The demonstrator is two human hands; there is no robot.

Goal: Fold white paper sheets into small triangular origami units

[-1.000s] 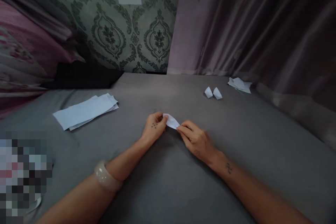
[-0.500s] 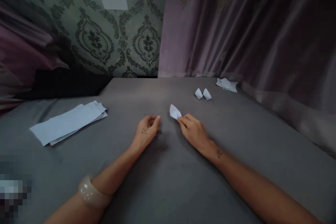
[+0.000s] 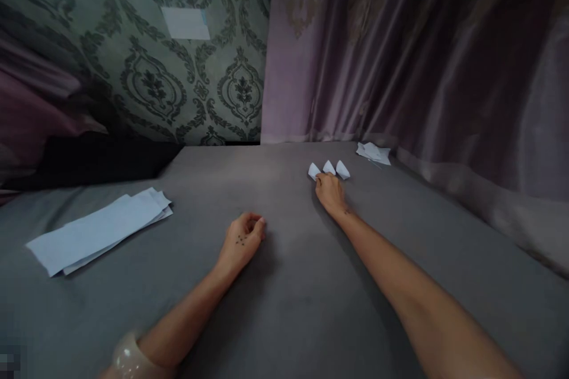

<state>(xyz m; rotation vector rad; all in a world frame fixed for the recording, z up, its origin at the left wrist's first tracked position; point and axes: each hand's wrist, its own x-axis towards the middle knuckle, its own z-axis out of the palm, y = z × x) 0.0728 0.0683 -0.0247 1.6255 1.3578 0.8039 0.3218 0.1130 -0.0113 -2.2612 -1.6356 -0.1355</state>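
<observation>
My right hand (image 3: 329, 190) reaches out over the grey sheet, its fingers pinched on the near edge of a small folded white paper piece (image 3: 313, 170). That piece stands at the left end of a short row. Beside it are a second folded paper piece (image 3: 329, 166), partly hidden behind my fingers, and a third folded paper piece (image 3: 342, 170) at the right end. My left hand (image 3: 242, 240) rests lower on the sheet, fingers curled in toward the thumb, with nothing seen in it.
A stack of long white paper sheets (image 3: 102, 231) lies on the left. Loose paper scraps (image 3: 373, 153) lie at the back right, near the purple curtain (image 3: 302, 71). Black cloth (image 3: 102, 160) covers the back left corner. Patterned wallpaper (image 3: 151, 86) is behind.
My right hand has moved forward with the folded paper piece, from the middle to the left end of the pair. My left hand stays curled. The view has tilted up slightly.
</observation>
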